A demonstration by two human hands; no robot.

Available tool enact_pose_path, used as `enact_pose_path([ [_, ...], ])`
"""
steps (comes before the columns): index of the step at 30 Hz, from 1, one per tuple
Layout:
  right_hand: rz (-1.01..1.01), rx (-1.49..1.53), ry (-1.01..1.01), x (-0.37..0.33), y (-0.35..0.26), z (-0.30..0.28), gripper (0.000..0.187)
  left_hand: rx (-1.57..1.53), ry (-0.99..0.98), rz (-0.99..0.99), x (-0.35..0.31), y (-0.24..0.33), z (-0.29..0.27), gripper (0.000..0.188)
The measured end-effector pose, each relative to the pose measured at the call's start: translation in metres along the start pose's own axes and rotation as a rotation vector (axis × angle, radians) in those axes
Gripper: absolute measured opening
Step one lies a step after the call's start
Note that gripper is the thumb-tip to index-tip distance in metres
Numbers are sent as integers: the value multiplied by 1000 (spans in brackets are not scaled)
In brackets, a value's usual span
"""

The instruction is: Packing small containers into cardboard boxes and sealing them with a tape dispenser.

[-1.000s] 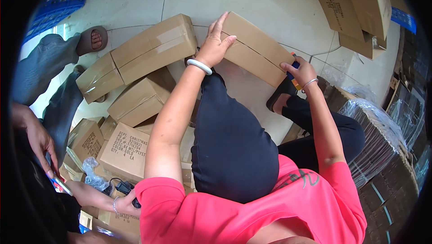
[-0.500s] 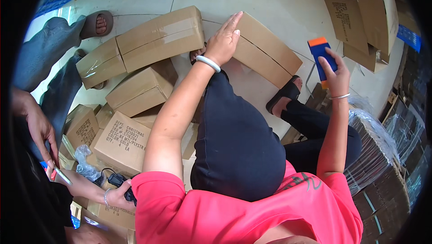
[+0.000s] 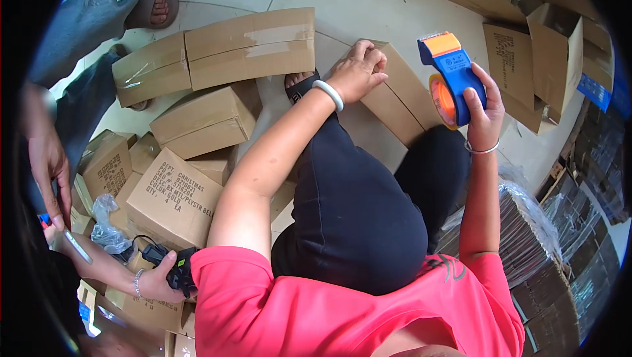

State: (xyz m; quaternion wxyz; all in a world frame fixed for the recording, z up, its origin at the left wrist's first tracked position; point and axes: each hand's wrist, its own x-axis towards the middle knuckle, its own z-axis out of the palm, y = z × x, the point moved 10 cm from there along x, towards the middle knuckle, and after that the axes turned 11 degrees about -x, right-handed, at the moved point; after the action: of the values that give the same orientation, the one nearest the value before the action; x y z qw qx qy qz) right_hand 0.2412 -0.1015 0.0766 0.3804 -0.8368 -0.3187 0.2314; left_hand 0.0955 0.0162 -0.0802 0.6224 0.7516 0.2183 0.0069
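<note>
My right hand is closed round a blue and orange tape dispenser, held up at the right above the floor. An orange-rimmed roll of tape shows on its side. My left hand rests at the far end of a long brown carton, its fingers curled in. What lies under those fingers, if anything, is hidden. The carton sits on the floor in front of my bent knee, a seam running along its top, and my leg covers its near end.
Taped cartons and a printed carton stand at the left. Beside them another person's hand holds a black device; their other hand holds a thin pale object. Opened cartons lie far right, wrapped cardboard stacks nearer.
My left hand has gone from flat to curled on the carton. The tape dispenser has turned, showing its side and roll, and moved left. My right-hand-side leg has drawn in toward the carton.
</note>
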Motion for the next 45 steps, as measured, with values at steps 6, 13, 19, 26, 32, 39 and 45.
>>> enact_pose_path([
  [6, -62, 122, -159, -10, -8, 51, 41, -698, 70, -135, 9, -44, -8, 23],
  [13, -205, -87, -269, -20, 6, 92, 45, -1262, 1, -523, -17, -35, -23, 58],
  [19, -244, -102, -296, -19, 0, 96, 46, -1118, 65, -587, -16, -43, -31, 38],
  [26, -332, -142, -267, -21, -8, 93, 47, -1081, 17, -563, -12, -45, -24, 26],
  [32, -184, -121, -371, -23, -6, 96, 48, -1066, 178, -428, -5, -40, -26, 15],
  [39, -45, -317, -526, -62, -8, 29, 47, 73, 539, -77, 2, -7, -63, 12],
  [45, 52, -324, -523, -66, -5, 27, 48, 95, 640, -92, -5, -25, -65, 13],
])
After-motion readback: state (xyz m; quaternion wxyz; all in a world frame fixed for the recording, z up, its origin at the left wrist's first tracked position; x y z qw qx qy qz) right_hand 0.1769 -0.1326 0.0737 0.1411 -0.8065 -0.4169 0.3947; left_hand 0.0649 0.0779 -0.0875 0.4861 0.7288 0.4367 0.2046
